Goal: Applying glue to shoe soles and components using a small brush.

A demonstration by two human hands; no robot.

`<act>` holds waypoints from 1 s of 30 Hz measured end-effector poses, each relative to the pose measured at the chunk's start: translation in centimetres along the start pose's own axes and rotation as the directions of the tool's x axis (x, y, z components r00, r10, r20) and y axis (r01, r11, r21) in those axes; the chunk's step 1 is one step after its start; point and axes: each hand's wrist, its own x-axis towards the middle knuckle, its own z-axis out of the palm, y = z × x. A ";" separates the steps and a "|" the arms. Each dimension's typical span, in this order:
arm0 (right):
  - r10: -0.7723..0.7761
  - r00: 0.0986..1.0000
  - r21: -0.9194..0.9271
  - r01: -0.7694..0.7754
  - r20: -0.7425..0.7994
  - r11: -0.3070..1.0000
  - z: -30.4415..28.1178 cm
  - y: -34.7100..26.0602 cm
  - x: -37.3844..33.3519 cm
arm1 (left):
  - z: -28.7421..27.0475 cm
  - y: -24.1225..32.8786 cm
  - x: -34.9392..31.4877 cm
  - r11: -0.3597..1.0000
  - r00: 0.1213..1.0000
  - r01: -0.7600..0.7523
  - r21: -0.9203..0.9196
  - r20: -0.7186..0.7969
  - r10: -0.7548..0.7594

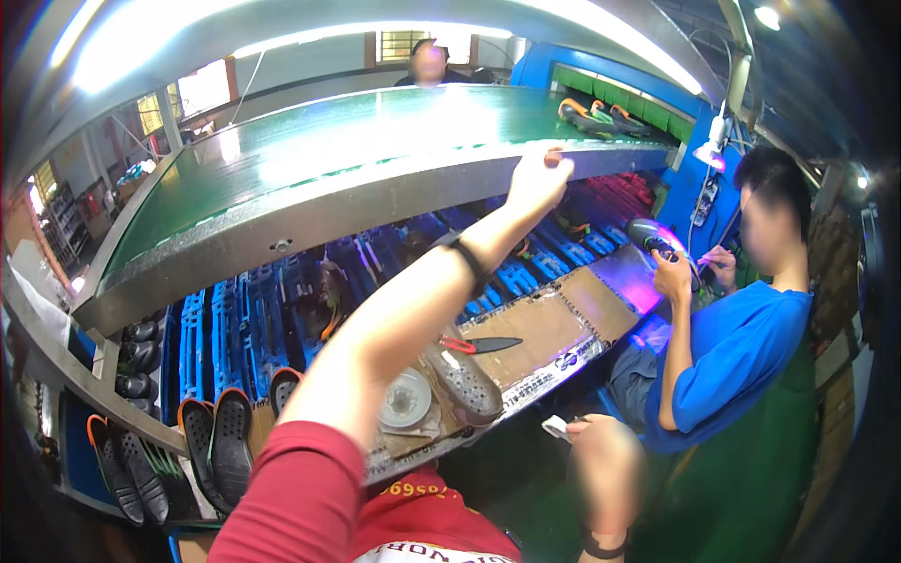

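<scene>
My left arm, in a red sleeve with a black wristband, stretches up and across to the near edge of the green conveyor belt point(357, 117). There my left hand point(541, 183) is curled closed; whether anything lies inside its fingers is hidden. A few dark shoes with orange edging point(593, 116) sit on the belt beyond it. Low on the right, my right hand point(605, 464) is closed on a small white object point(557, 428) whose kind I cannot make out. Between my arms, a grey perforated sole point(466, 383) lies on the cardboard-covered bench point(544, 330), beside a red-handled dark blade point(483, 345).
A white bowl point(405, 398) stands by the bench's near edge. Dark soles with orange rims point(230, 441) lean at the lower left. Blue racks point(225, 328) run under the belt. A co-worker in a blue shirt point(741, 352) sits close on the right, holding a shoe point(648, 235).
</scene>
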 end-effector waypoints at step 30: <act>-0.067 0.859 -0.388 0.298 0.508 0.872 23.9 -3.9 0.3 | -32.4 13.5 -55.7 0.508 0.385 0.855 0.100 -0.779 -0.495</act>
